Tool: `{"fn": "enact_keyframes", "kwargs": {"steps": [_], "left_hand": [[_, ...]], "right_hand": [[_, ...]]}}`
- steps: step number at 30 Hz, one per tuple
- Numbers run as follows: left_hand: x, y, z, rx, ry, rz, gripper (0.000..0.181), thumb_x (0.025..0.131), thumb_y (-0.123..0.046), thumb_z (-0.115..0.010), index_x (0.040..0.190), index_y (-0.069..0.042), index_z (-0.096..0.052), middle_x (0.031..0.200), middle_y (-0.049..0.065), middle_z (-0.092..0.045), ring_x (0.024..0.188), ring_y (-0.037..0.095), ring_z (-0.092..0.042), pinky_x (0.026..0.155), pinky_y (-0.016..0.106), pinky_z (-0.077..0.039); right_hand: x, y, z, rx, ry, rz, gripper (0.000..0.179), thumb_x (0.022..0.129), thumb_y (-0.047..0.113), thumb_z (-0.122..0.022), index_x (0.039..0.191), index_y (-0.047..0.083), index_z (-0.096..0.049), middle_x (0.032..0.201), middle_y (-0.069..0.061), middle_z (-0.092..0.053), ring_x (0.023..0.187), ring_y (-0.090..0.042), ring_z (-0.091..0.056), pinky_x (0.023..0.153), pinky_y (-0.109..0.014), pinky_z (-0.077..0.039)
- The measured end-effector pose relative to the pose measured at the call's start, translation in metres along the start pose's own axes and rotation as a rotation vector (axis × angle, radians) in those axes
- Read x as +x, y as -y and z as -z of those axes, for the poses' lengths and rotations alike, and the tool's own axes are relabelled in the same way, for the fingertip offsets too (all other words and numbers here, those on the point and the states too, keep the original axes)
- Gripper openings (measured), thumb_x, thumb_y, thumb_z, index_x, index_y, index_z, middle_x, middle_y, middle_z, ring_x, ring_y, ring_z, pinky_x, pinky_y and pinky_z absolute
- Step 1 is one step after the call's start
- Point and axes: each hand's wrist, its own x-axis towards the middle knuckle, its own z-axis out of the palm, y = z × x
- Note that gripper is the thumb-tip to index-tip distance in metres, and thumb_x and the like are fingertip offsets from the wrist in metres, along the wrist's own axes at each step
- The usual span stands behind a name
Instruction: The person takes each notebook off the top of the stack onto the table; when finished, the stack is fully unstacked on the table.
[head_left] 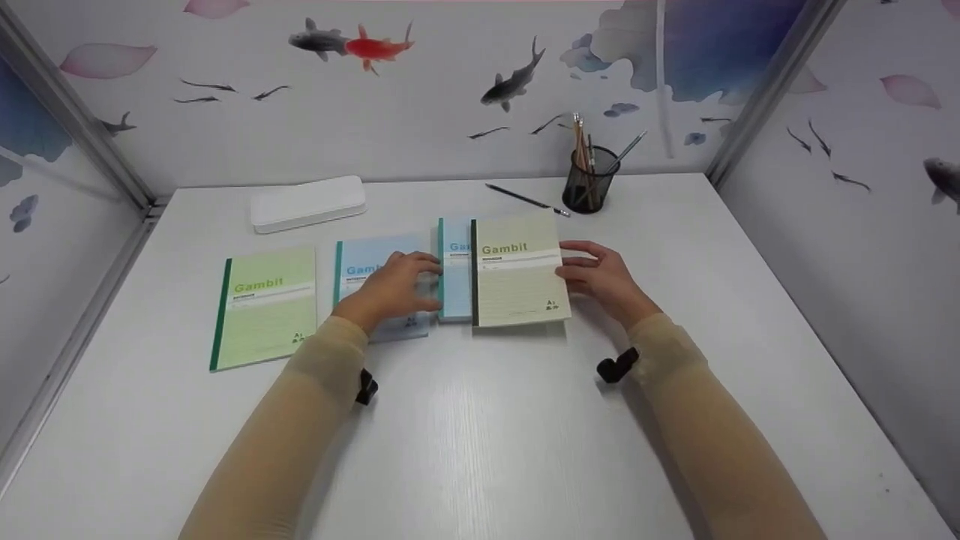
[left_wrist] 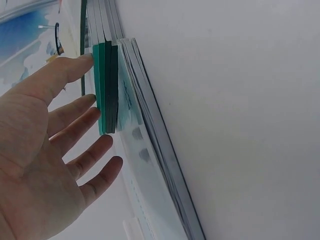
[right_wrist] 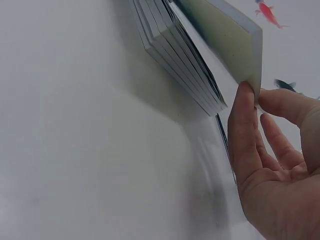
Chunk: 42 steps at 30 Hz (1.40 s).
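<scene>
A pale yellow notebook with a dark spine lies tilted over a stack of blue notebooks. My right hand pinches its right edge between thumb and fingers; the right wrist view shows that edge of the yellow notebook lifted off the notebooks below. At the stack's left side, the fingertips of my left hand are right at the green spines, fingers spread and only slightly bent. Beneath that hand lies another blue notebook, partly hidden by it.
A green notebook lies at the left of the table. Behind are a white case, a loose pencil and a black mesh holder with pencils. Walls enclose the table at the back and sides.
</scene>
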Motion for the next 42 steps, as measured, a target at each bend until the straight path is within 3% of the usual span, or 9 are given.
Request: {"fn": "enact_keyframes", "kwargs": {"steps": [10, 20, 27, 33, 38, 42], "left_hand": [[-0.001, 0.0, 0.002, -0.019, 0.004, -0.008, 0.066, 0.089, -0.038, -0.08, 0.148, -0.017, -0.057, 0.161, -0.002, -0.044, 0.152, 0.028, -0.031, 0.124, 0.051, -0.033], [0.0, 0.001, 0.0, 0.0, 0.001, -0.006, 0.065, 0.09, -0.037, -0.081, 0.147, -0.017, -0.058, 0.161, -0.002, -0.044, 0.152, 0.029, -0.032, 0.123, 0.051, -0.036], [0.001, 0.001, 0.001, -0.022, 0.011, 0.008, 0.065, 0.09, -0.036, -0.081, 0.148, -0.018, -0.057, 0.162, -0.003, -0.042, 0.155, 0.029, -0.03, 0.124, 0.051, -0.033], [0.002, -0.001, 0.002, -0.033, 0.015, 0.002, 0.065, 0.089, -0.035, -0.081, 0.147, -0.017, -0.057, 0.161, -0.003, -0.043, 0.154, 0.028, -0.03, 0.124, 0.051, -0.033], [0.004, -0.001, 0.002, -0.031, 0.025, 0.001, 0.066, 0.089, -0.034, -0.081, 0.148, -0.016, -0.056, 0.162, -0.002, -0.042, 0.155, 0.029, -0.029, 0.124, 0.051, -0.032], [0.003, 0.0, 0.002, -0.036, 0.02, 0.008, 0.066, 0.088, -0.033, -0.082, 0.147, -0.016, -0.057, 0.162, -0.002, -0.042, 0.154, 0.029, -0.03, 0.124, 0.051, -0.034]], "right_hand": [[-0.005, 0.002, 0.035, 0.03, -0.062, -0.04, 0.062, 0.093, 0.009, -0.077, 0.149, 0.018, -0.052, 0.14, -0.011, -0.062, 0.107, -0.016, -0.071, 0.084, -0.027, -0.06], [-0.017, 0.002, 0.077, 0.062, -0.037, -0.007, 0.066, 0.094, 0.005, -0.074, 0.153, 0.01, -0.043, 0.112, 0.003, -0.073, 0.096, -0.012, -0.074, 0.081, -0.025, -0.06], [-0.016, 0.003, 0.098, 0.046, -0.028, -0.01, 0.067, 0.095, 0.004, -0.072, 0.154, 0.008, -0.04, 0.104, 0.007, -0.075, 0.093, -0.01, -0.074, 0.08, -0.024, -0.06], [-0.012, 0.002, 0.103, -0.092, -0.027, -0.002, 0.066, 0.097, 0.004, -0.07, 0.156, 0.004, -0.039, 0.105, 0.009, -0.073, 0.092, -0.006, -0.072, 0.08, -0.023, -0.06], [-0.01, 0.003, 0.099, -0.316, -0.07, 0.043, 0.063, 0.097, 0.01, -0.072, 0.153, 0.004, -0.045, 0.123, -0.007, -0.067, 0.091, -0.004, -0.07, 0.079, -0.021, -0.06], [-0.008, 0.004, 0.094, -0.489, -0.082, 0.057, 0.06, 0.095, 0.017, -0.074, 0.149, 0.008, -0.05, 0.131, -0.017, -0.059, 0.097, -0.01, -0.065, 0.078, -0.019, -0.059]]}}
